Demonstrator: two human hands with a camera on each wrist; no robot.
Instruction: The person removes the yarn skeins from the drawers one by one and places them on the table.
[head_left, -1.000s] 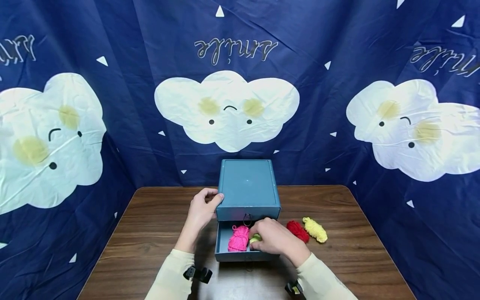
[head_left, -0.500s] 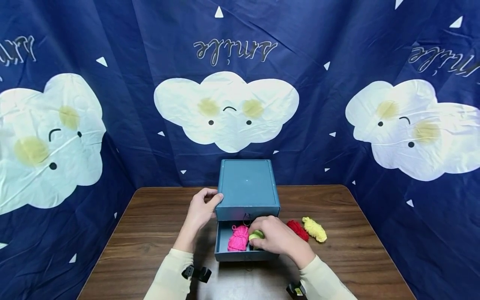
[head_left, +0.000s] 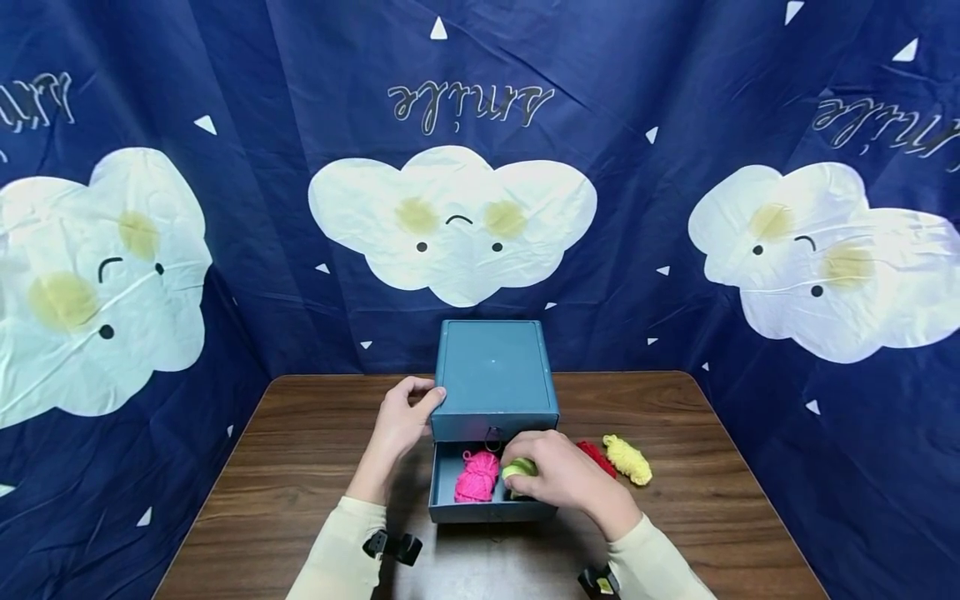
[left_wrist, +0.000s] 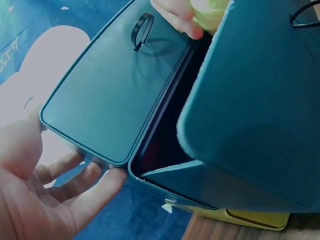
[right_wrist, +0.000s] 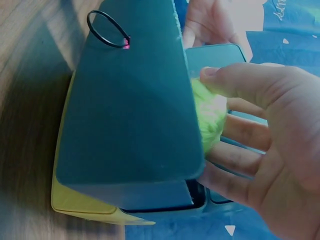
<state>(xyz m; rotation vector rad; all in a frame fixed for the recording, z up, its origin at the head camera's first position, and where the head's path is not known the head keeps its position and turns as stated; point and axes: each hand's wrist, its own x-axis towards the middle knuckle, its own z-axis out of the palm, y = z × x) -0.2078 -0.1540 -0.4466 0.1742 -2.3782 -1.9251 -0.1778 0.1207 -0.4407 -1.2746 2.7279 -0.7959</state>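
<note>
A blue two-drawer box (head_left: 495, 367) stands on the table, its lower drawer (head_left: 491, 512) pulled out. Inside that drawer, on the left, lies a pink yarn skein (head_left: 477, 477). My right hand (head_left: 558, 471) holds a green yarn ball (head_left: 520, 471) at the drawer's right part, thumb on one side and fingers on the other. In the right wrist view, the green yarn shows above the drawer's front edge. My left hand (head_left: 402, 417) rests at the box's upper left edge; in the left wrist view its fingertips touch the side wall.
A red yarn skein (head_left: 597, 457), partly behind my right hand, and a yellow yarn skein (head_left: 627, 459) lie right of the box. Black ring pulls (left_wrist: 142, 32) hang on the drawer fronts. A yellow panel (right_wrist: 82, 200) shows beneath the drawer. A blue curtain (head_left: 630, 75) surrounds the table.
My right hand has risen slightly and shifted a little right, and more of the green yarn ball shows in its grasp. My left hand stays at the box edge.
</note>
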